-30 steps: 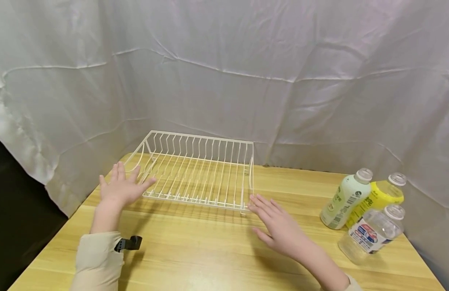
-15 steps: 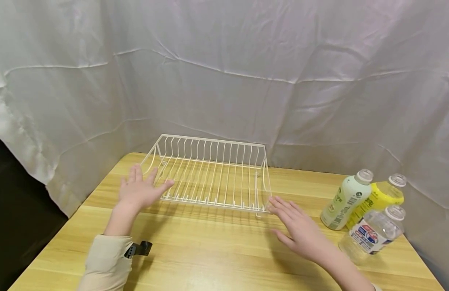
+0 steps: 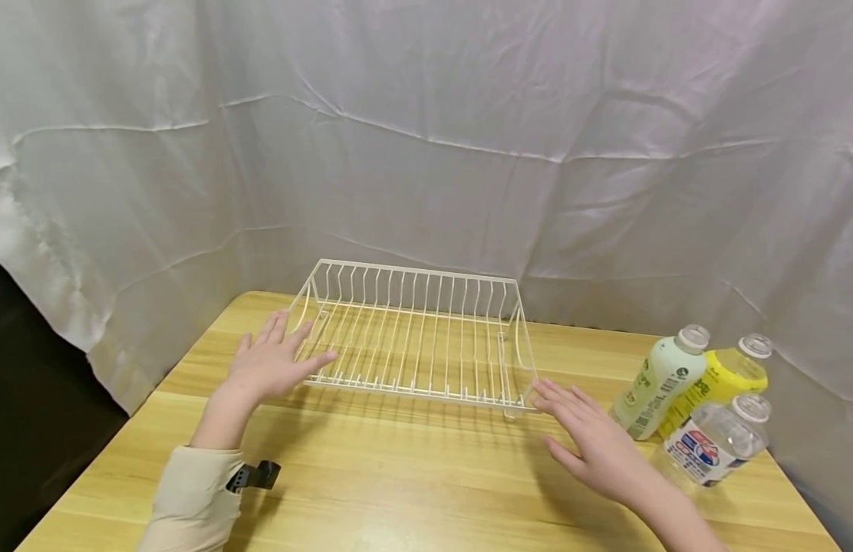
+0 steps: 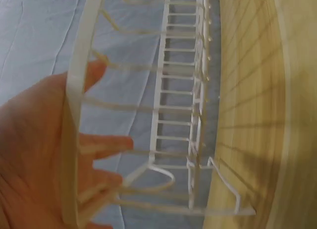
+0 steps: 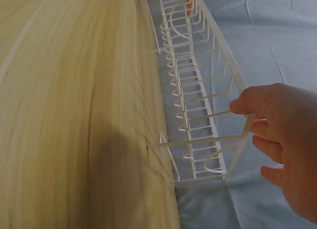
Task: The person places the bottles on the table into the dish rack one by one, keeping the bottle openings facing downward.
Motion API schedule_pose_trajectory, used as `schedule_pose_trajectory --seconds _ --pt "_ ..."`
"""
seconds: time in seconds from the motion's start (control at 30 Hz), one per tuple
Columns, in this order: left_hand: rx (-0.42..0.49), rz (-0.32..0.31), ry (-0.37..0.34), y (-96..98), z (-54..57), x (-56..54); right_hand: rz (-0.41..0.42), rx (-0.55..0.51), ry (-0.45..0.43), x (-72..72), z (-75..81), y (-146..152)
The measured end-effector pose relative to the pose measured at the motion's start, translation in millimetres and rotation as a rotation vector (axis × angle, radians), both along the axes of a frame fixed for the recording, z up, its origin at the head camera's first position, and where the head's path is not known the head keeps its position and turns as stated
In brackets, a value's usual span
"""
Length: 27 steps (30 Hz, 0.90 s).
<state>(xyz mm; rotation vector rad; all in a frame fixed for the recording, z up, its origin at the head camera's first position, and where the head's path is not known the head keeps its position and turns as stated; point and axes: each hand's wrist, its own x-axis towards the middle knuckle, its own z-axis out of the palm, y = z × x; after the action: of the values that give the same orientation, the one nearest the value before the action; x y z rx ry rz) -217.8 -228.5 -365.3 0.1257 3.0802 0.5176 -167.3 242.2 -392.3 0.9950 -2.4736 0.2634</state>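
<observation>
A white wire dish rack stands on the wooden table, tilted slightly in the head view. My left hand lies at its left end, fingers spread and fairly straight. In the left wrist view, the fingertips of the left hand reach past the rack's rail. At the front right corner is my right hand, its straight fingers touching the rack's end and its thumb held apart. Seen from the right wrist, the right hand has the thumb by the rail and the other fingers outside the corner.
On the right of the table stand a pale green bottle, a yellow-labelled bottle and a clear bottle, close together. Grey cloth hangs behind and at the sides.
The rack has slid right along the table, with both hands moving alongside it. In the last half second that shift has become smaller. The bottles have stayed put.
</observation>
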Motion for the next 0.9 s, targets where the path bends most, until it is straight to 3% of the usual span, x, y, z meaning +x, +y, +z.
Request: schedule_pose_trajectory --seconds 0.17,0.33,0.67,0.9 --pt "0.033 -0.082 0.058 -1.8 -7.9 -3.1 -0.036 -0.027 0.003 1.5 -2.0 12" --pt "0.082 -0.128 0.071 7.0 -12.9 -3.2 -0.059 -0.072 0.007 3.4 -4.4 25" --pt "0.062 -0.143 0.097 40.3 -14.1 0.5 -0.104 -0.120 0.065 9.5 -9.0 47" --pt "0.071 -0.132 0.123 50.9 -16.1 2.7 -0.142 -0.145 0.044 19.6 -14.1 56"
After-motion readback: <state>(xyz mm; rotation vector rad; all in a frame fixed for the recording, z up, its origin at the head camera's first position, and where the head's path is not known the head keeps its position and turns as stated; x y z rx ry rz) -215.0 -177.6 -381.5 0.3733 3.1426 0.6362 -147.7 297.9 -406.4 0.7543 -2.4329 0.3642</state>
